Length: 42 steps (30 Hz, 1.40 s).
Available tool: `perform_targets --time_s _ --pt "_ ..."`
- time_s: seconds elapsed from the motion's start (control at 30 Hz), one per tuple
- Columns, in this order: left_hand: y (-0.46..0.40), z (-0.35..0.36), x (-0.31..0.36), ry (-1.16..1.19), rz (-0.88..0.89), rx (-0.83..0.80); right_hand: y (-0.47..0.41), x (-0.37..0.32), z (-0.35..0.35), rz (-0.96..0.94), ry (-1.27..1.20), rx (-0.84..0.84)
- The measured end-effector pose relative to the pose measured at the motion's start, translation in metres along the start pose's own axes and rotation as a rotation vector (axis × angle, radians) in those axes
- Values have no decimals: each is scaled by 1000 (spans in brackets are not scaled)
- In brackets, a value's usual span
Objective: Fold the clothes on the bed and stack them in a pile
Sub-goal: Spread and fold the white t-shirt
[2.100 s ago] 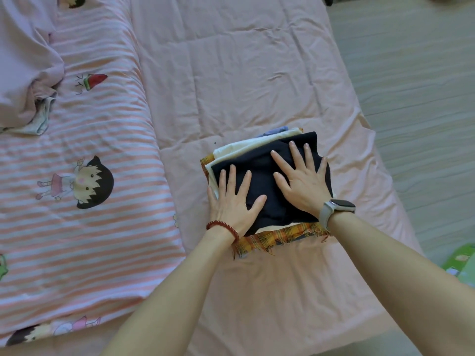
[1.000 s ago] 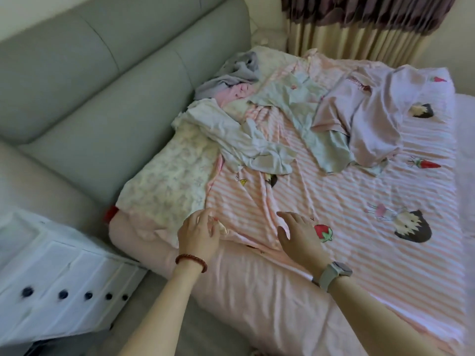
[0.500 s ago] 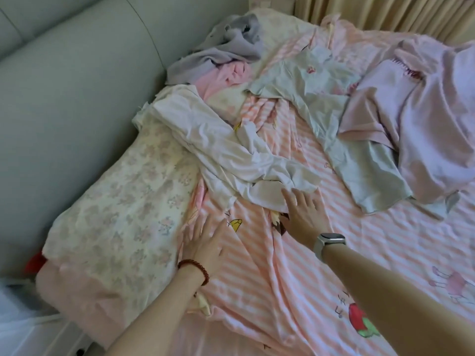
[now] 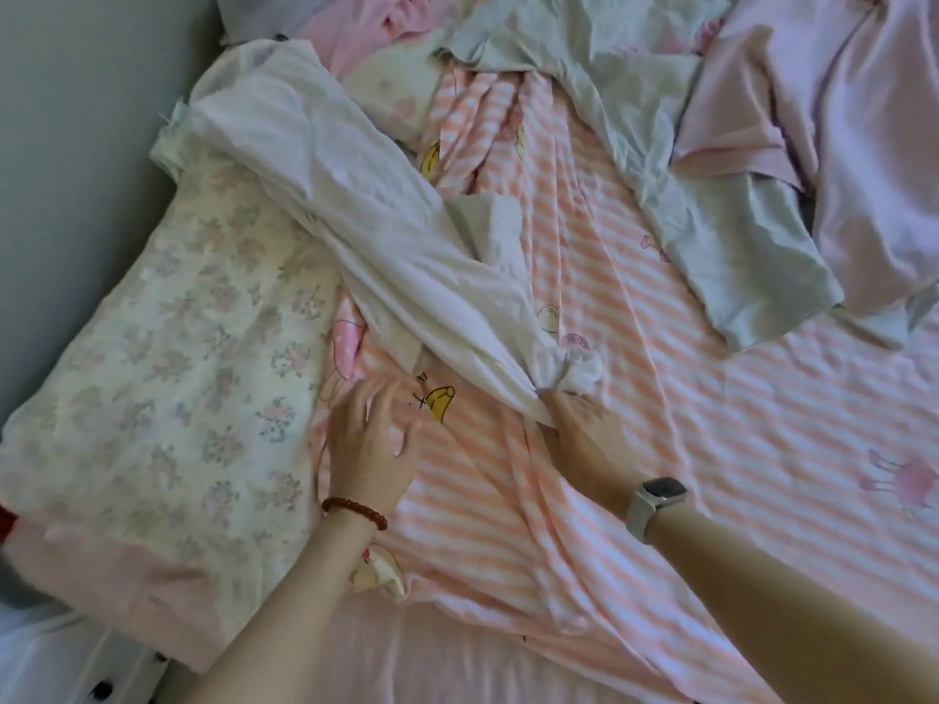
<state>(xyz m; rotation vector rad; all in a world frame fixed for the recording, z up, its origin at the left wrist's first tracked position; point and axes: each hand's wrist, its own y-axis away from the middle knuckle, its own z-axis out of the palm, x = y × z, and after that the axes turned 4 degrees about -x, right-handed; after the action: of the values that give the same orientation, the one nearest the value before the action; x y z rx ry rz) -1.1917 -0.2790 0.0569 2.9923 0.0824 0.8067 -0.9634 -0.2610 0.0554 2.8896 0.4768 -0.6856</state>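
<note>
While my right hand pinches the bunched lower end of the white garment, its long axis runs diagonally away from that grip toward the upper left of the frame, across the floral pillow. My left hand rests with fingers loosely spread on the striped sheet, just beside the cloth. A pull toward lower right should free it.

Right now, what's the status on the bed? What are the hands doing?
Right hand grips bunched end of white garment. Left hand open, on striped sheet. Garment lies partly over floral pillow; unfolded.
</note>
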Motion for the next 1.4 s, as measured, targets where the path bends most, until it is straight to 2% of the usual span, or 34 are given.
perform_targets --time_s 0.07,0.13,0.23,0.33,0.4,0.43,0.5,0.57,0.67,0.7,0.77,0.8,0.87,0.9,0.93,0.97,1.0,1.1,1.13,1.2,1.27,1.33,1.4 --pt "-1 -5 14 -24 101 46 31 -16 3 79 -98 26" --pt "-8 -8 25 -83 234 24 59 -23 2 140 -117 52" --pt "-28 -8 36 -276 322 -187 110 -16 -3 283 -102 63" --pt "-47 -6 39 -535 326 -377 165 4 -13 613 -147 99" --pt "-55 -4 49 -614 359 -446 198 15 -19 816 -119 80" --pt "-56 -2 58 -617 387 -489 211 18 -19 858 -76 41" --pt "-46 6 78 -555 463 -534 232 19 -17 827 28 -59" --pt "-28 9 93 -462 504 -507 242 10 -16 819 127 -193" --pt "-3 0 97 -266 548 -404 239 0 -13 784 70 -287" --pt "8 -7 95 -209 606 -402 232 -6 -15 741 2 -259" --pt "38 -19 85 -106 712 -430 211 -20 -21 637 -153 -74" --pt "56 -22 78 -61 716 -519 198 -24 -23 592 -205 20" --pt "90 -25 60 -28 616 -747 169 -31 -24 517 -219 75" --pt "104 -26 50 -24 542 -840 157 -35 -23 481 -196 23" --pt "113 -29 41 -10 483 -865 144 -40 -18 440 -170 -64" --pt "117 -32 35 6 468 -820 134 -44 -10 405 -136 -159" --pt "116 -35 30 19 490 -709 127 -49 -1 378 -87 -245" --pt "89 -43 27 -30 560 -248 124 -61 24 358 79 -412" --pt "74 -45 29 -74 537 -170 127 -64 29 365 110 -432" --pt "42 -42 34 -205 437 -171 138 -66 34 365 106 -444" --pt "16 -34 40 -279 271 -337 149 -64 30 383 -25 -461" --pt "8 -21 45 -239 83 -448 159 -63 20 424 -226 -469" --pt "19 -14 53 -111 -19 -448 164 -66 9 453 -402 -384"
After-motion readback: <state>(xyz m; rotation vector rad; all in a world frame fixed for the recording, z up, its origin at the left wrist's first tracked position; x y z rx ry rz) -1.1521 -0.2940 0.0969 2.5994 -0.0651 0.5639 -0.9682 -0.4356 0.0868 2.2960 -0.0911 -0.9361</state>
